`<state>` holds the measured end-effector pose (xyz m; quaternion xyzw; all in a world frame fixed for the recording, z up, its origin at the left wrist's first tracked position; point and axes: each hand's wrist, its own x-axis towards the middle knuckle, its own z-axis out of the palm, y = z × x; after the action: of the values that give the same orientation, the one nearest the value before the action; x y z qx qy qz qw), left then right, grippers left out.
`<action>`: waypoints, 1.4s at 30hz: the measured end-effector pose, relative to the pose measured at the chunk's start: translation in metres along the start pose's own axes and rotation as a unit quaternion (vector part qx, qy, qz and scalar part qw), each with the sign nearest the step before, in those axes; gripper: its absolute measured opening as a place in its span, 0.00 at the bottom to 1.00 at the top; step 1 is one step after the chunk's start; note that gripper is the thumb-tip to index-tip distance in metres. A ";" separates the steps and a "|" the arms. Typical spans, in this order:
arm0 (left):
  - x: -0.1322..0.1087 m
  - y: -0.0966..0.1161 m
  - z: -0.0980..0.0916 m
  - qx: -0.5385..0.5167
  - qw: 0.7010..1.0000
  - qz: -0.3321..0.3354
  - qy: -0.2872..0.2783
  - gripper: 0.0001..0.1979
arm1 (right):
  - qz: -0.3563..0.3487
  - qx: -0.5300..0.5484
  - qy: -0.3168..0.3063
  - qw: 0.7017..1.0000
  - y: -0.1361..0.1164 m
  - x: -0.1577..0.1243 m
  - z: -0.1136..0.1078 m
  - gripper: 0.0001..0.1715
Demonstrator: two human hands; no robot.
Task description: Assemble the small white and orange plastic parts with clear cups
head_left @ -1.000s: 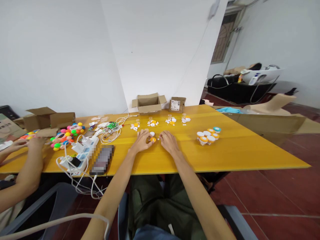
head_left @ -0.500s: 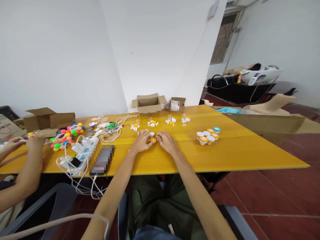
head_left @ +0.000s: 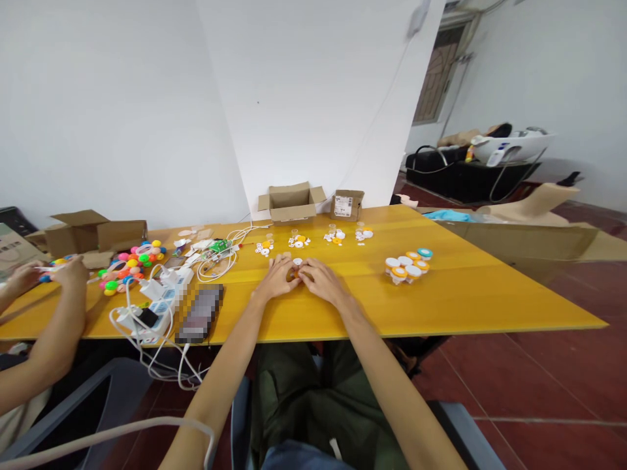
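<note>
My left hand [head_left: 277, 279] and my right hand [head_left: 321, 281] meet fingertip to fingertip low over the wooden table [head_left: 313, 320]. Closed fingers of the left hand grip a small orange round piece, now mostly covered by both hands. The right hand is closed too, its fingertips against the same spot; what they pinch is too small to make out. Just beyond the fingertips shows a white round piece [head_left: 297, 261]. Farther back lie small piles of white and orange plastic parts [head_left: 298, 241] with clear cups. To the right stands a cluster of small capped containers [head_left: 405, 264].
Two cardboard boxes [head_left: 292, 202] stand at the back edge. On the left are a phone [head_left: 200, 313], a power strip [head_left: 169, 297] with tangled white cables, and colourful ball toys [head_left: 130, 264]. Another person's hands [head_left: 71, 271] work at far left.
My right hand has moved left until its fingertips meet those of my left hand, covering the orange piece. The other person's hands at far left have shifted slightly.
</note>
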<state>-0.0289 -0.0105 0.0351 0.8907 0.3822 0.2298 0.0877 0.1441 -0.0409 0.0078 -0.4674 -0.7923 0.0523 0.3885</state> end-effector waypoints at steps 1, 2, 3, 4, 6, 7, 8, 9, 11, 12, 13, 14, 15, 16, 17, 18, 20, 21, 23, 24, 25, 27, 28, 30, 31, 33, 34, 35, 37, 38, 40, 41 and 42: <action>0.000 -0.001 0.000 -0.001 1.000 0.003 0.003 0.05 | 0.000 0.001 0.001 1.000 0.000 0.000 0.000 0.10; 0.000 -0.001 0.001 -0.002 1.000 0.005 0.007 0.05 | 0.001 0.001 0.002 1.000 0.000 0.000 0.000 0.11; 0.000 -0.002 0.001 -0.003 1.000 0.007 0.010 0.05 | 0.003 0.002 0.002 1.000 0.000 0.000 0.000 0.11; 0.000 -0.002 0.002 -0.004 1.000 0.009 0.012 0.05 | 0.005 0.003 0.001 1.000 0.000 0.000 0.000 0.11; 0.000 -0.002 0.002 -0.005 1.000 0.012 0.016 0.05 | 0.013 0.005 0.001 1.000 0.000 0.000 0.001 0.11; 0.000 -0.003 0.002 -0.005 1.000 0.013 0.018 0.05 | 0.018 0.006 0.002 1.000 -0.001 0.000 0.001 0.11; 0.000 -0.003 0.003 -0.005 1.000 0.015 0.021 0.05 | 0.024 0.009 0.004 1.000 0.000 0.000 0.001 0.11; 0.000 -0.004 0.003 -0.004 1.000 0.016 0.026 0.05 | 0.031 0.012 0.008 0.999 0.000 0.001 0.002 0.11; 0.000 -0.005 0.004 -0.006 0.999 0.020 0.035 0.06 | 0.047 0.020 0.022 0.998 0.001 0.001 0.003 0.11; 0.001 -0.006 0.004 -0.007 0.999 0.022 0.040 0.06 | 0.057 0.025 0.032 0.998 0.001 0.001 0.003 0.10; 0.001 -0.007 0.004 -0.008 0.999 0.024 0.044 0.06 | 0.067 0.032 0.043 0.996 0.002 0.002 0.003 0.09; 0.001 -0.008 0.005 -0.011 0.998 0.027 0.048 0.06 | 0.076 0.041 0.053 0.995 0.003 0.002 0.003 0.08; 0.002 -0.008 0.005 -0.014 0.998 0.029 0.052 0.06 | 0.085 0.053 0.061 0.993 0.004 0.002 0.004 0.08; 0.002 -0.008 0.005 -0.019 0.998 0.032 0.055 0.06 | 0.093 0.068 0.067 0.991 0.005 0.003 0.004 0.07; 0.002 -0.008 0.005 -0.024 0.997 0.035 0.057 0.06 | 0.100 0.085 0.070 0.989 0.006 0.003 0.004 0.06; 0.002 -0.008 0.004 -0.029 0.997 0.038 0.057 0.06 | 0.108 0.105 0.071 0.986 0.007 0.004 0.005 0.05; 0.002 -0.007 0.003 -0.038 0.997 0.042 0.053 0.06 | 0.123 0.147 0.073 0.979 0.009 0.005 0.006 0.03; 0.002 -0.006 0.003 -0.041 0.997 0.042 0.051 0.07 | 0.128 0.167 0.075 0.975 0.009 0.005 0.007 0.02; 0.002 -0.005 0.003 -0.045 0.997 0.038 0.046 0.08 | 0.135 0.202 0.081 0.967 0.010 0.006 0.009 0.00; 0.002 -0.005 0.003 -0.046 0.997 0.035 0.043 0.09 | 0.139 0.215 0.086 0.963 0.011 0.007 0.010 0.01; 0.002 -0.005 0.003 -0.046 0.998 0.031 0.041 0.09 | 0.143 0.225 0.093 0.959 0.011 0.008 0.010 0.01; 0.002 -0.006 0.004 -0.043 0.998 0.028 0.035 0.11 | 0.154 0.233 0.111 0.954 0.014 0.009 0.010 0.01; 0.002 -0.006 0.005 -0.040 0.998 0.028 0.031 0.11 | 0.161 0.232 0.123 0.951 0.015 0.009 0.010 0.01; 0.002 -0.007 0.006 -0.031 0.999 0.032 0.017 0.08 | 0.186 0.218 0.152 0.946 0.019 0.009 0.009 0.02; 0.002 -0.008 0.006 -0.025 0.999 0.035 0.009 0.06 | 0.203 0.205 0.166 0.943 0.021 0.009 0.009 0.02; 0.002 -0.009 0.007 -0.015 0.999 0.040 -0.006 0.02 | 0.236 0.173 0.188 0.938 0.026 0.008 0.010 0.02; 0.002 -0.009 0.007 -0.011 0.999 0.041 -0.010 0.02 | 0.249 0.156 0.195 0.936 0.028 0.007 0.011 0.02; 0.002 -0.009 0.007 -0.008 0.999 0.041 -0.013 0.03 | 0.259 0.139 0.199 0.935 0.030 0.006 0.011 0.02; 0.003 -0.009 0.008 -0.005 0.999 0.041 -0.014 0.05 | 0.272 0.109 0.199 0.935 0.034 0.005 0.013 0.03; 0.003 -0.010 0.008 -0.005 0.999 0.041 -0.013 0.05 | 0.276 0.096 0.194 0.936 0.035 0.004 0.014 0.03; 0.003 -0.010 0.009 -0.001 0.999 0.040 -0.010 0.07 | 0.281 0.076 0.181 0.939 0.038 0.003 0.016 0.04; 0.004 -0.010 0.009 0.002 0.999 0.040 -0.007 0.08 | 0.282 0.069 0.173 0.941 0.040 0.003 0.017 0.04; 0.004 -0.010 0.010 0.005 0.999 0.039 -0.004 0.08 | 0.282 0.064 0.167 0.943 0.041 0.003 0.018 0.05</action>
<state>-0.0286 -0.0003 0.0243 0.9062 0.3482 0.2277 0.0761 0.1602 -0.0104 -0.0217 -0.6478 -0.5468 0.1311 0.5141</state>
